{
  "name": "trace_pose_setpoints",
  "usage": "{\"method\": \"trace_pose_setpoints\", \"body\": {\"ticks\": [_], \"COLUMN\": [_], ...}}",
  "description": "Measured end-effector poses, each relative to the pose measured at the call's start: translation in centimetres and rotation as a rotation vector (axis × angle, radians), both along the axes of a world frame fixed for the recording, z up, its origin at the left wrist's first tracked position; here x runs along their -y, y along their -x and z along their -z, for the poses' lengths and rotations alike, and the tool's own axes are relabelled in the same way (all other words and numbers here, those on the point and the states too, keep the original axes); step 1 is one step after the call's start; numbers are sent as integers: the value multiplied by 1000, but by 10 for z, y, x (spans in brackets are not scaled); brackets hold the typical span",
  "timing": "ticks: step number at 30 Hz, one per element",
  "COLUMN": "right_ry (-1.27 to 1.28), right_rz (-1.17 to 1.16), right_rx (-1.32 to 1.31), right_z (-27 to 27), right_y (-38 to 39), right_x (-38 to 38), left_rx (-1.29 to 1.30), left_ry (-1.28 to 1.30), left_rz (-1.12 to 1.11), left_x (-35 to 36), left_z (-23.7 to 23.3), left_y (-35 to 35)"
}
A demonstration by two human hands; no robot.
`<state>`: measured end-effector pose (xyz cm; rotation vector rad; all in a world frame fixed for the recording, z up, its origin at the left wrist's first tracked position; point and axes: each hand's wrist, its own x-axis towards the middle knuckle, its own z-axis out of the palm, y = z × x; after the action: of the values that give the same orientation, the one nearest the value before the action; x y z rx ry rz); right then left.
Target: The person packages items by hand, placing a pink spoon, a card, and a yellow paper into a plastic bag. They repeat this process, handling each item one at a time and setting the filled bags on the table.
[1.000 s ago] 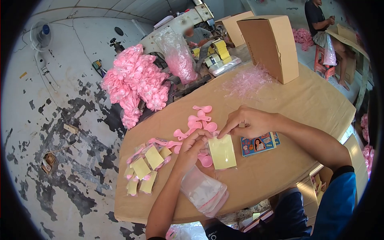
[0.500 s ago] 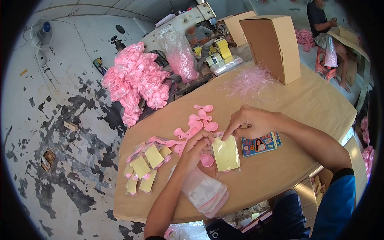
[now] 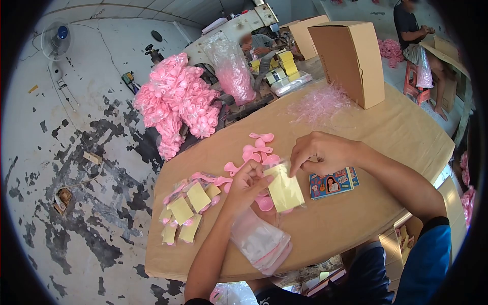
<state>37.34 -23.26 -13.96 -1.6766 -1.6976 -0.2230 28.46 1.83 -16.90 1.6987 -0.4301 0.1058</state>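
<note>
My left hand (image 3: 248, 189) pinches a clear plastic bag with a yellow card (image 3: 285, 189) in it, thumb over the card's upper left. Something pink shows at the bag's lower end. My right hand (image 3: 321, 153) is closed, its bent index finger at the bag's upper right edge. Loose pink scoops (image 3: 264, 147) lie behind and under my left hand. Below the held bag is a stack of clear plastic bags (image 3: 262, 243). To the right, under my right wrist, sits a stack of blue printed cards (image 3: 331, 184).
Filled bags with yellow cards (image 3: 181, 210) are piled on the table's left. A big heap of bagged pink scoops (image 3: 175, 101) stands beyond the left edge. Toward the back are shredded pink plastic (image 3: 323, 104) and a cardboard box (image 3: 351, 63). Other people sit farther back.
The bag with the yellow card has been raised and tilted, with my left thumb now over its front. My right fingertips have shifted from its top to its upper right edge.
</note>
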Motion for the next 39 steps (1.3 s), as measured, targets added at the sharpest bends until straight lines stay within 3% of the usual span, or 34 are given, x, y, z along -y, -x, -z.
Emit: {"method": "trace_pose_setpoints", "body": {"ticks": [6, 9, 10, 13, 16, 19, 22, 25, 28, 31, 34, 37, 39], "right_ry": [125, 151, 162, 227, 135, 301, 389, 283, 242, 376, 333, 266, 284], "right_rz": [66, 101, 131, 137, 53, 108, 165, 182, 178, 161, 163, 193, 231], "right_rx": [42, 30, 20, 10, -25, -98, -102, -47, -70, -207, -308, -258, -284], "right_z": [5, 13, 18, 35, 42, 38, 38, 44, 49, 40, 45, 46, 41], "right_y": [11, 39, 50, 70, 75, 78, 89, 100, 98, 96, 94, 91, 93], "right_x": [-3, -18, -23, -36, -39, -40, -46, -50, -52, -50, -50, -51, -50], "left_rx": [36, -73, -86, -29, -22, 97, 100, 261, 216, -68, -350, -629, -615], "left_ry": [147, 363, 308, -198, -282, -323, -529, -667, -666, -633, -621, -691, -688], "left_rz": [-86, -38, -119, -126, -108, -115, -184, -263, -296, -114, 276, 423, 461], "left_x": [-9, -31, -20, -36, -30, -25, -14, -11, -8, -34, -55, -60, -64], "left_z": [-19, -29, -44, -46, -33, -11, -13, -15, -24, -37, -48, -57, -52], "left_y": [2, 6, 17, 18, 10, -3, 3, 3, 10, 13, 20, 22, 22]}}
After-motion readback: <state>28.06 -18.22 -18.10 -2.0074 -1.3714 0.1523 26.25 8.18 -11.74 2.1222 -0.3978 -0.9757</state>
